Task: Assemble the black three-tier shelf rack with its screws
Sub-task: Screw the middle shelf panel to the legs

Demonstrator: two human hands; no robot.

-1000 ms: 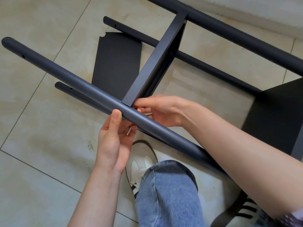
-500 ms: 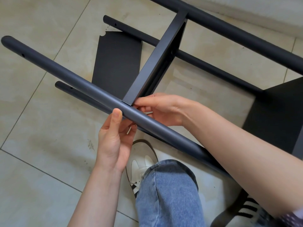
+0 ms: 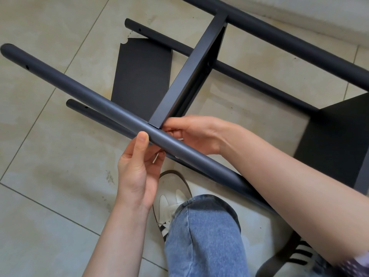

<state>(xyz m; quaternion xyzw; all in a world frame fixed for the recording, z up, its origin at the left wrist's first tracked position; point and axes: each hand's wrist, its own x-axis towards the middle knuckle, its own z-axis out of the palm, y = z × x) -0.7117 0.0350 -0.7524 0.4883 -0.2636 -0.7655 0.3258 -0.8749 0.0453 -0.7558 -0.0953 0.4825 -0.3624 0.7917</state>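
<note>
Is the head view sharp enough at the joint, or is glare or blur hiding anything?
Head view: even daylight, soft sheen on the near pole, no harsh glare; the joint is sharp, blur only at the lower-right sleeve; the left hand and pole hide any screw.

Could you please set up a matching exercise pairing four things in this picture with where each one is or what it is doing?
Things:
1. left hand
2. right hand
3. loose black panel
4. white shoe

Places or states:
A. lies flat on the tiled floor beyond the pole
B. thumb rests on the near pole, fingers curled under it
C. sits by the denim knee, below the pole
D. fingers at the joint where the shelf edge meets the pole

Pairs: 1-B, 2-D, 3-A, 4-C
</note>
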